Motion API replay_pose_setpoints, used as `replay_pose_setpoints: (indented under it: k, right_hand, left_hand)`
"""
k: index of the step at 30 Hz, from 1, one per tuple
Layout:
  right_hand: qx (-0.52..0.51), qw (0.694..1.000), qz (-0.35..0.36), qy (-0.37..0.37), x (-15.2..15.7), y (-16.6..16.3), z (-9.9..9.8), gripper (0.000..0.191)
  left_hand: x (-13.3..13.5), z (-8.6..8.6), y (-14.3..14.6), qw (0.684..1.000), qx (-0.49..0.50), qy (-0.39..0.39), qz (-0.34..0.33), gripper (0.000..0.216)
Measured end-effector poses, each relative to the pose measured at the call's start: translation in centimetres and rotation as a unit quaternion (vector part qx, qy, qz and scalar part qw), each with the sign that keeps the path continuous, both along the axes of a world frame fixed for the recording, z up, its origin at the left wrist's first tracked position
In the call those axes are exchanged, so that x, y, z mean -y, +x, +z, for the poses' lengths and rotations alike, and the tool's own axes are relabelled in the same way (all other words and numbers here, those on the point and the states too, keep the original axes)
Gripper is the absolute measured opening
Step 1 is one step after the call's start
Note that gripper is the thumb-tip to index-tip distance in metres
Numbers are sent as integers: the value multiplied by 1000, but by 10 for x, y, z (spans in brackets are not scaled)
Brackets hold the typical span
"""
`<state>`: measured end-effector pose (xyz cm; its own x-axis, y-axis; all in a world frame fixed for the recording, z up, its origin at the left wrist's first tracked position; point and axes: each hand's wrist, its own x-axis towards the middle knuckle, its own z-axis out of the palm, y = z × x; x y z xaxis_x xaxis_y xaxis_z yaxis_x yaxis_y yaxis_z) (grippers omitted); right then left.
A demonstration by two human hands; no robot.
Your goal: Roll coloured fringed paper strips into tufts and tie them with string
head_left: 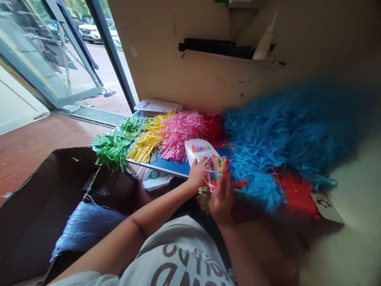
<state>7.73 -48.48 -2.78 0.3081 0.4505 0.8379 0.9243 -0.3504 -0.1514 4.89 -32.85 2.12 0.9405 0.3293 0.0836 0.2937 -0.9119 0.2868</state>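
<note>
Both my hands meet over a small bundle of multicoloured paper fringe [216, 171] in front of me. My left hand [197, 174] grips it from the left, fingers curled. My right hand [222, 198] closes round it from below. A white printed card [200, 149] with coloured shapes lies just beyond my left hand. Behind it sit piles of shredded paper fringe: green [114, 145], yellow [149, 139], pink [181, 133] and a large blue heap [285, 131], partly blurred.
The fringe piles rest on a blue board [169, 166]. A red sheet [297, 192] lies under the blue heap. An open cardboard box [41, 206] holding pale blue fringe [86, 226] stands at my left. A white glue bottle [264, 39] stands on a wall ledge. Glass doors are at far left.
</note>
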Motion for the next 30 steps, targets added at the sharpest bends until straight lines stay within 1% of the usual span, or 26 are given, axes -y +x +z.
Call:
replay_pose_setpoints:
  k: [2, 3, 4, 5, 6, 8, 10, 11, 13, 15, 16, 18, 20, 22, 24, 26, 28, 30]
  right_hand:
    - [9, 999, -23, -44, -4, -1, -40, 73]
    - [5, 997, -30, -66, -4, 1, -55, 73]
    - [-5, 995, -34, -95, -3, 4, -65, 72]
    - [-17, 991, -37, -130, -1, 7, -71, 71]
    - [-31, 984, -38, -170, 2, 8, -73, 69]
    - [-58, 967, -43, -246, 6, 8, -67, 62]
    - [-84, 951, -48, -295, 6, 7, -52, 53]
    - [-99, 945, -50, -307, 3, 7, -43, 49]
    - [-130, 944, -68, -297, -7, 11, -26, 47]
    - [-164, 949, -96, -252, -20, 17, -14, 48]
    - [-183, 950, -106, -229, -25, 21, -10, 48]
    - [-212, 949, -96, -211, -32, 26, -8, 48]
    - [-220, 947, -52, -227, -29, 28, -10, 49]
    - [-199, 953, -6, -228, -16, 25, -17, 51]
    - [-172, 969, -4, -177, 2, 20, -26, 51]
    - [-144, 982, -23, -120, 18, 15, -37, 56]
    - [-113, 987, -10, -115, 24, 13, -48, 57]
    - [-96, 987, 9, -131, 21, 16, -54, 50]
  left_hand:
    - [2, 0, 6, 1000, -15, 8, 2, 51]
    - [2, -1, 8, 1000, -15, 16, 2, 52]
    - [2, -3, 9, 1000, -14, 26, 1, 53]
    - [1, -5, 10, 999, -10, 36, 0, 53]
    - [1, -7, 11, 999, -5, 46, -1, 53]
    - [3, -11, 11, 998, 0, 60, 4, 52]
    - [7, -14, 12, 997, 1, 73, 4, 50]
    - [10, -16, 13, 997, -1, 79, -2, 49]
    - [15, -17, 13, 996, -6, 87, -22, 48]
    - [20, -18, 12, 995, -3, 94, -31, 47]
    - [21, -18, 12, 995, 2, 98, -31, 46]
    - [22, -17, 10, 994, 9, 108, -29, 44]
    - [22, -18, 7, 992, 0, 118, -34, 42]
    - [22, -18, 4, 992, -15, 120, -38, 42]
    - [22, -19, 2, 992, -26, 115, -39, 43]
    - [22, -19, 2, 993, -26, 108, -36, 44]
    - [24, -19, 3, 994, -26, 103, -35, 44]
    - [27, -19, 4, 994, -29, 98, -38, 44]
